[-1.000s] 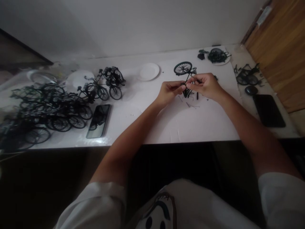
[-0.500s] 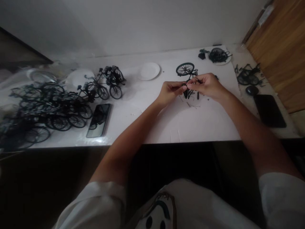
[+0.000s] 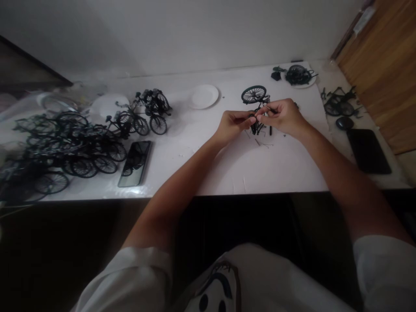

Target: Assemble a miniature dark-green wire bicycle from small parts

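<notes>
A black miniature bicycle [image 3: 254, 94] lies between my hands at the table's middle right, its spoked wheel toward the wall. My left hand [image 3: 230, 125] pinches its lower part with thumb and fingers. Beside it, fingertips meeting the left ones, my right hand [image 3: 283, 117] is closed around a thin rod-like piece [image 3: 266, 105]; its exact kind is too small to tell. The joint under my fingertips is hidden. Several thin loose pieces [image 3: 264, 143] lie just in front of the bicycle.
Many finished-looking miniature bicycles [image 3: 81, 149] crowd the left, near a phone [image 3: 134, 164]. A white plate [image 3: 204, 96] stands at the back. On the right are a plate of bicycle parts [image 3: 298, 77], another frame [image 3: 339, 103], a round black object [image 3: 344, 123] and a black tablet-like slab [image 3: 368, 151].
Almost nothing differs. The whole view has shifted very slightly; both hands keep their pinch at the same spot on the miniature bicycle.
</notes>
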Demonstrator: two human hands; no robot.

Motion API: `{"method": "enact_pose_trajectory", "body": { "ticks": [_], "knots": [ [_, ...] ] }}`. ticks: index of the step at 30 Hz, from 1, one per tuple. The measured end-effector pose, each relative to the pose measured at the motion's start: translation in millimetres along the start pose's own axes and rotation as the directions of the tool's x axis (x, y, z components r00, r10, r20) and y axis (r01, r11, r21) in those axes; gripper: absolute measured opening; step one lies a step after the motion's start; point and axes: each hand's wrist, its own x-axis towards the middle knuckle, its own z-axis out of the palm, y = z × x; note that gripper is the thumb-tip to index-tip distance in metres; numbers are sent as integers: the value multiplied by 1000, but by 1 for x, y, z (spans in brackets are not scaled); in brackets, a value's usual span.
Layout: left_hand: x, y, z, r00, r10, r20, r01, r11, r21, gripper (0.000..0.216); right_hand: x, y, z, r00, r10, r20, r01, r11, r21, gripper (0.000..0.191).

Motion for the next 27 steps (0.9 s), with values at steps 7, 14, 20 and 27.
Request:
{"method": "enact_pose_trajectory", "body": {
  "ticks": [7, 14, 20, 27],
  "knots": [
    [0, -1, -1, 1000, -3, -5, 3, 999, 32, 54, 0, 3, 2, 995, -103, -16, 99, 982, -160, 33],
    [3, 0, -3, 997, 20, -71, -15, 997, 74, 57, 1, 10, 1, 934, -316, -167, 240, 901, -363, 46],
    [8, -11, -9, 978, 85, -190, -67, 993, 97, 61, 2, 11, 0, 885, -446, -135, 354, 832, -426, 32],
    [10, -14, -11, 967, 128, -219, -96, 984, 148, 61, 2, 14, 3, 882, -452, -132, 359, 827, -433, 28]
  ]
}}
